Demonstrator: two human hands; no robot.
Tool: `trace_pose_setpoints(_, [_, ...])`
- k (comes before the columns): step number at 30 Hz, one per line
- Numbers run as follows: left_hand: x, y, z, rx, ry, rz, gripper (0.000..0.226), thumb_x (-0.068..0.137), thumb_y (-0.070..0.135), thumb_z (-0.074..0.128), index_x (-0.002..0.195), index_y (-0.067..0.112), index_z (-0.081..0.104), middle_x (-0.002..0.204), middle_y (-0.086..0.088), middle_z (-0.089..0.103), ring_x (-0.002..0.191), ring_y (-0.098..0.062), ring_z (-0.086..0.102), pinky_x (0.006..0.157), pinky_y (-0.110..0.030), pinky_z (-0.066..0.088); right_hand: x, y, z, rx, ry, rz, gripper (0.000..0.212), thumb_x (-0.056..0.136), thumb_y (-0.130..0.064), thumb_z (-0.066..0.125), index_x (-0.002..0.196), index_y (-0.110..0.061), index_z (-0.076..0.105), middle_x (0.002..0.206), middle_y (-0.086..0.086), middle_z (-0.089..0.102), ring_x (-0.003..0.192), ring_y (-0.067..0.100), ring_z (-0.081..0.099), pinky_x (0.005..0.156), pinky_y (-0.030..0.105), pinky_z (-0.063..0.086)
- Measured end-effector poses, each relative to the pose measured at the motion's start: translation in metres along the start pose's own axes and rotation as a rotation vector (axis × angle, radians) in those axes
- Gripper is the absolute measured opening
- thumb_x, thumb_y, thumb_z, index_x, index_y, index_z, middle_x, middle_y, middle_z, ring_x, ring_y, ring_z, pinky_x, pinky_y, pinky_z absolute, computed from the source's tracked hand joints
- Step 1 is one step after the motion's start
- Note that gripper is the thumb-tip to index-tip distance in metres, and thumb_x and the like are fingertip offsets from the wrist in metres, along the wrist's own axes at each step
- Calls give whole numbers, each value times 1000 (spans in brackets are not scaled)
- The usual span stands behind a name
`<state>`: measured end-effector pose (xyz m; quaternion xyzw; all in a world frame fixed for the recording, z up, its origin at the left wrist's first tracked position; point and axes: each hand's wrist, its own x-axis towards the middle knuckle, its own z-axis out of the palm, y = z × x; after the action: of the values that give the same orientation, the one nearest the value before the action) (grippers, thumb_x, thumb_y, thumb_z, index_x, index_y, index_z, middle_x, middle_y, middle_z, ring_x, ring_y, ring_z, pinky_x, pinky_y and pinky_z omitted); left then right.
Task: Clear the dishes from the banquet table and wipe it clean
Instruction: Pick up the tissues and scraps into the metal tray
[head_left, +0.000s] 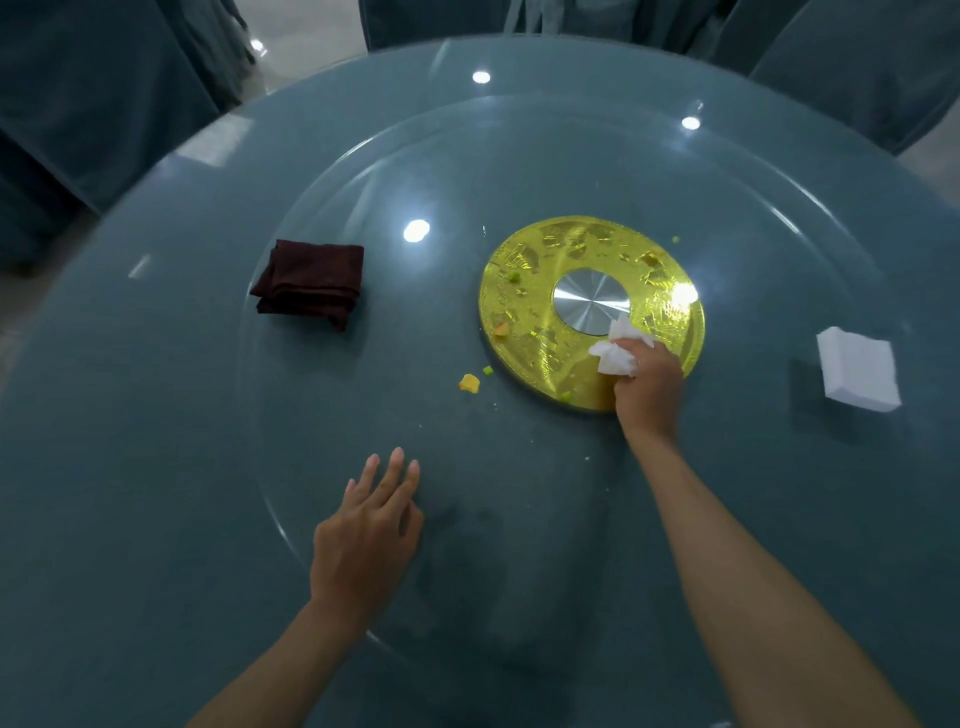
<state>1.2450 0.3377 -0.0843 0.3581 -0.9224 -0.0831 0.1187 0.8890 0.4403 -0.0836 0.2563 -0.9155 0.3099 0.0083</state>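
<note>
The crumpled white tissue (618, 348) sits on the near right part of the gold disc (524, 312), just below the disc's silver hub (589, 301). The right hand (649, 387) holds it there: the grip is curled round the wad, knuckles up, with loose folds of paper sticking out past the fingers toward the hub. The hand and wrist cover the disc's near right rim.

The disc lies under the middle of a round glass turntable (519, 171). Food scraps show over the gold: a green bit (514, 277) on the left, an orange piece (501, 330) near the left rim, and a yellowish piece (650, 258) on the far right. Just off the near left rim, a yellow scrap (469, 383) and a small green scrap (487, 370) lie close together on the glass. Fine crumbs dot the glass between there and the person.

The left hand (363, 535) lies palm down on the near part of the turntable, its grip spread, fingers straight and slightly fanned, holding nothing.

A folded dark red cloth (311, 280) rests on the glass to the left, well apart from the disc. A white square block (860, 369), a folded stack or a sponge, I cannot tell which, lies at the right side of the turntable.

The turntable stands on a round counter (130, 415) under a blue-grey cover. Ceiling lights glint off the glass. Chairs in matching blue-grey covers (857, 62) stand around the far side.
</note>
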Motion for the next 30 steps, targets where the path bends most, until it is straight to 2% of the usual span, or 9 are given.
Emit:
trace_pose_setpoints(4, [-1, 1, 1, -2, -3, -6, 44, 96, 24, 43, 125, 18, 76, 139, -1, 67, 127, -29, 65, 79, -44, 65, -35, -27, -3, 76, -7, -126, 45, 80, 11, 64, 116, -13, 77, 104, 14, 71, 96, 32, 66, 77, 28, 45])
trace_pose_setpoints(6, [-2, 3, 1, -1, -8, -5, 44, 97, 24, 42, 125, 18, 76, 138, -1, 68, 126, -28, 65, 77, -44, 65, -58, -37, 6, 110, -38, -156, 48, 83, 10, 65, 121, -16, 75, 111, 13, 70, 111, 32, 62, 88, 34, 49])
trace_pose_setpoints(8, [-3, 4, 0, -2, -19, -7, 44, 96, 24, 42, 124, 19, 76, 138, -1, 68, 126, -28, 66, 75, -44, 65, -79, -41, 16, 103, -69, -161, 47, 87, 7, 65, 126, -19, 73, 119, 9, 67, 123, 27, 53, 101, 35, 44])
trace_pose_setpoints(11, [-4, 8, -3, 18, -50, 6, 43, 94, 23, 46, 123, 18, 77, 137, -2, 69, 124, -28, 67, 71, -42, 65, -99, -48, 23, 58, -69, -125, 49, 91, 7, 60, 131, -19, 70, 132, 4, 62, 133, 26, 43, 109, 36, 41])
trace_pose_setpoints(13, [-6, 10, -3, 25, -67, 9, 40, 91, 21, 52, 123, 18, 77, 136, -2, 69, 123, -28, 68, 69, -41, 64, -100, -55, 24, 12, -50, -100, 52, 88, 13, 58, 130, -15, 71, 130, 10, 62, 136, 35, 41, 106, 43, 44])
trace_pose_setpoints(16, [-9, 12, -3, 18, -77, 11, 40, 92, 21, 52, 123, 18, 76, 137, -2, 69, 123, -28, 67, 71, -41, 64, -89, -59, 22, -26, -77, -62, 59, 80, 20, 56, 126, -14, 71, 127, 20, 58, 128, 47, 49, 95, 50, 51])
trace_pose_setpoints(22, [-15, 18, -1, 48, -116, 37, 42, 94, 23, 48, 125, 17, 76, 138, -3, 68, 123, -29, 68, 66, -41, 64, -79, -79, 25, 96, -64, -83, 54, 77, 17, 56, 116, -14, 74, 103, 11, 60, 95, 34, 58, 77, 34, 46])
trace_pose_setpoints(27, [-19, 24, -4, 44, -119, 45, 45, 95, 23, 42, 123, 15, 76, 137, -5, 69, 121, -30, 69, 65, -40, 65, -76, -96, 34, 197, 52, 28, 45, 85, 11, 61, 121, -12, 74, 106, 13, 65, 99, 31, 60, 81, 22, 39])
trace_pose_setpoints(30, [-21, 28, -3, 40, -124, 48, 45, 94, 22, 42, 123, 15, 76, 136, -5, 69, 120, -30, 69, 64, -40, 64, -72, -102, 31, 240, 86, -5, 40, 88, 6, 65, 122, -13, 74, 110, 14, 65, 102, 31, 61, 82, 19, 37])
